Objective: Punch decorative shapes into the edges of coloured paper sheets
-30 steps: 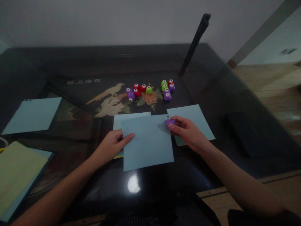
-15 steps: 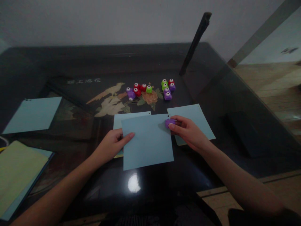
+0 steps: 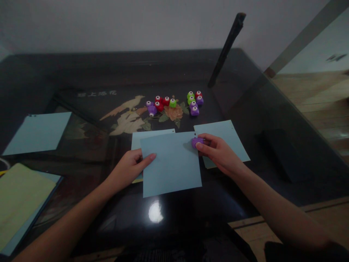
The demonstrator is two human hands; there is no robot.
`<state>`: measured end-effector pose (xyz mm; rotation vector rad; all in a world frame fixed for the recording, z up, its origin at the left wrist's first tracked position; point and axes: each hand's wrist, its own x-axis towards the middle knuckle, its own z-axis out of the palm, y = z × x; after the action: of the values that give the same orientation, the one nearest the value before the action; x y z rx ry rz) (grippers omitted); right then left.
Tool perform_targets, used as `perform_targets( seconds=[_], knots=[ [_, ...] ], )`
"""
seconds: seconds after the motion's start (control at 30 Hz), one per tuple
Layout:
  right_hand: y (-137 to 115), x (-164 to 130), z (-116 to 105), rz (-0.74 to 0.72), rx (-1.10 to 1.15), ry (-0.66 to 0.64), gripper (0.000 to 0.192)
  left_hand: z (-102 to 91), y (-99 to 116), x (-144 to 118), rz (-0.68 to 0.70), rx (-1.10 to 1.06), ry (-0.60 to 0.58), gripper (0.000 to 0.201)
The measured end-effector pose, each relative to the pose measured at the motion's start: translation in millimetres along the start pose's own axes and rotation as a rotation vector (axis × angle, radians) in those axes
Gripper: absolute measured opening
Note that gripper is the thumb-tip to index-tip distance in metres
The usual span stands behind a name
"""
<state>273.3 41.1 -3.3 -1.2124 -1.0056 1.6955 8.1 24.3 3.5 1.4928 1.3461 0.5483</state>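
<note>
Dark glass tabletop reflecting a lamp glare at 6 o'clock, plain grey wall running behind at 12, wooden floor showing at 3, dim light lying overall

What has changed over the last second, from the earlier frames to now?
Nothing visibly changed. The right hand still pinches the purple punch at the top right corner of the blue sheet, and the left hand still holds down the sheet's left edge. The other punches lie where they were.
</note>
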Motion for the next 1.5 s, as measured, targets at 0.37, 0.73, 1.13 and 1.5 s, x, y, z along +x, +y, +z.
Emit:
perform_targets(
  seconds=[0.37, 0.73, 1.13, 1.5],
  knots=[
    [0.1, 0.6, 0.7, -0.006, -0.021, 0.013, 0.025, -0.1, -2.3, -0.4, 0.0, -0.017, -0.008, 0.027],
    [-1.3, -0.5, 1.5, 0.009, 0.029, 0.014, 0.026, 0.8, -0.8, -0.5, -0.019, -0.018, -0.013, 0.028],
    [-0.7, -0.4, 0.8, -0.005, -0.029, 0.014, 0.025, 0.2, 2.9, -0.8, 0.011, -0.001, 0.003, 0.026],
    [0.1, 0.6, 0.4, -0.008, -0.014, 0.004, 0.025, 0.4, 2.5, -1.6, -0.014, 0.01, -0.01, 0.027]
  ],
)
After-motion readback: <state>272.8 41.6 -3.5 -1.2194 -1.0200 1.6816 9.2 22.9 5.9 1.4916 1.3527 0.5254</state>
